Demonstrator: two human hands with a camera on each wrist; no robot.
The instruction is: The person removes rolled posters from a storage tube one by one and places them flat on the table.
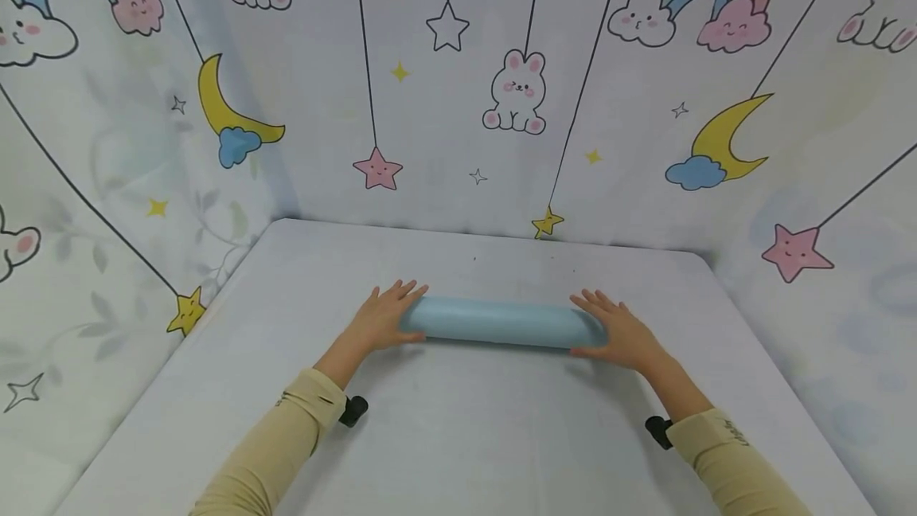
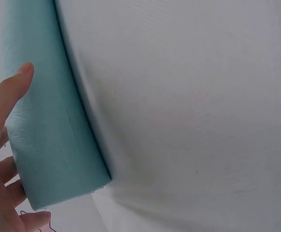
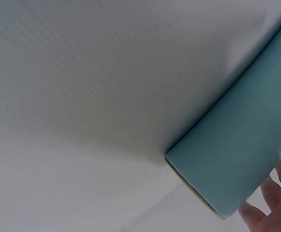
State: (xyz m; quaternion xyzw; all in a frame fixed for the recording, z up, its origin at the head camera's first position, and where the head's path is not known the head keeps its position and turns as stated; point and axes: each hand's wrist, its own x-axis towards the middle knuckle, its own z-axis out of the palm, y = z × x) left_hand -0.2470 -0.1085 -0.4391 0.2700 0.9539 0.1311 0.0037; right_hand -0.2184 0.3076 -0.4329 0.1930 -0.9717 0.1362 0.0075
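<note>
A light blue roll (image 1: pixel 501 322), apparently a rolled-up sheet with a smooth, leathery surface, lies crosswise on the white table. My left hand (image 1: pixel 387 318) holds its left end, thumb along the near side and fingers spread at the far side. In the left wrist view the thumb of the left hand (image 2: pixel 5 106) lies on the roll (image 2: pixel 58 121), with the other fingers around its edge and end. At the opposite end my right hand (image 1: pixel 619 333) holds the roll in the same way. The right wrist view shows right fingertips (image 3: pixel 273 195) against the roll (image 3: pixel 242 135); its thumb is hidden.
The white tabletop (image 1: pixel 458 436) extends around the roll. Behind and beside it hangs a white cloth backdrop (image 1: pixel 444 110) printed with rabbits, stars, moons and rainbows. A small black device (image 1: pixel 353 411) sits at the left wrist, another black device (image 1: pixel 659 431) at the right.
</note>
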